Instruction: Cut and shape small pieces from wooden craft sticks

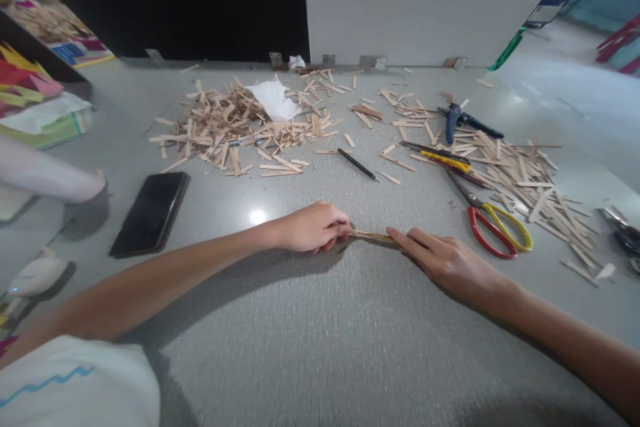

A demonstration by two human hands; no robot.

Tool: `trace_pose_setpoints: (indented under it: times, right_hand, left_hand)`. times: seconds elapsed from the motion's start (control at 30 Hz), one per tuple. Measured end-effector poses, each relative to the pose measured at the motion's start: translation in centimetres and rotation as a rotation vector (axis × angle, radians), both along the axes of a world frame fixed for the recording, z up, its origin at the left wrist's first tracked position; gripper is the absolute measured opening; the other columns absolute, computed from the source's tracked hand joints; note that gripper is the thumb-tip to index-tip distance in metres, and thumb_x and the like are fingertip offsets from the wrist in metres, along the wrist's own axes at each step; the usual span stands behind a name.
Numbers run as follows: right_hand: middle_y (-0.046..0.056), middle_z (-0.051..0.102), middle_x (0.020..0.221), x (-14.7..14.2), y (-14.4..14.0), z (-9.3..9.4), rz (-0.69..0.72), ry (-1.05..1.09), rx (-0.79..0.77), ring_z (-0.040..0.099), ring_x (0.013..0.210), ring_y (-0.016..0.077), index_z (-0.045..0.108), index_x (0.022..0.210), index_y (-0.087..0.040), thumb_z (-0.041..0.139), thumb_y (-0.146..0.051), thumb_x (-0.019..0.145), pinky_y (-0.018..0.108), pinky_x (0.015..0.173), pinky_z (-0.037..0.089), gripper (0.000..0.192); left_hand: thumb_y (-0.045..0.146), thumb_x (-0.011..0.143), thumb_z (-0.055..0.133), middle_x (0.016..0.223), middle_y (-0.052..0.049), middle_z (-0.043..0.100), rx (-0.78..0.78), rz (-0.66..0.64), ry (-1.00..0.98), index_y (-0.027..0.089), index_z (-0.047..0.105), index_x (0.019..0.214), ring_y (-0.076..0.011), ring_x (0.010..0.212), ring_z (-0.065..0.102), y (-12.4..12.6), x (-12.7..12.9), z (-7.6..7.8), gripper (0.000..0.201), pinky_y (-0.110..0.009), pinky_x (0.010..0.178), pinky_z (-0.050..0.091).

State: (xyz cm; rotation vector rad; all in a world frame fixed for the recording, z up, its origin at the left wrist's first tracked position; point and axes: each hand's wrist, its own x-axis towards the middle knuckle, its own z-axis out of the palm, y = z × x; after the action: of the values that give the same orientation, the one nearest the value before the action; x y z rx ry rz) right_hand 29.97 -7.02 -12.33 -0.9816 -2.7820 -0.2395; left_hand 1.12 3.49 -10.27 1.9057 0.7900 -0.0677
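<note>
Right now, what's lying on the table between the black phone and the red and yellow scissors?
In the head view, both hands lie between the phone and scissors: left hand and right hand, pinching a thin wooden stick.

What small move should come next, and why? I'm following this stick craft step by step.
Probably press down and square up the thin wooden stick. The left hand pinches one end and the right hand rests its fingers on the other, so the stick lies flat on the table, away from the scissors.
</note>
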Motion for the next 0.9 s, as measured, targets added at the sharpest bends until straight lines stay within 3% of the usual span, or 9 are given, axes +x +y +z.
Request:
trace_pose_setpoints:
  times: [0.67,0.9]
  right_hand:
    - [0.008,0.070,0.090,-0.11,0.27,0.23,-0.010,0.005,-0.022,0.069,0.069,0.0196,0.059,0.144,-0.004,0.039,0.002,0.102,0.030,0.060,0.058,0.047]
    - [0.006,0.070,0.084,-0.11,0.19,0.49,0.003,-0.015,0.027,0.066,0.065,0.0185,0.060,0.139,-0.005,0.037,-0.001,0.106,0.030,0.055,0.053,0.040]
  left_hand:
    - [0.020,0.106,0.046,0.052,0.005,0.059,0.099,-0.057,-0.016,0.018,0.063,0.077,-0.0101,0.043,0.052,-0.04,-0.06,-0.14,0.033,-0.023,0.057,0.039]
    - [0.020,0.105,0.049,0.056,0.004,0.058,0.303,-0.113,-0.059,0.019,0.061,0.072,-0.0113,0.049,0.048,-0.62,-0.06,-0.70,0.035,-0.026,0.059,0.033]
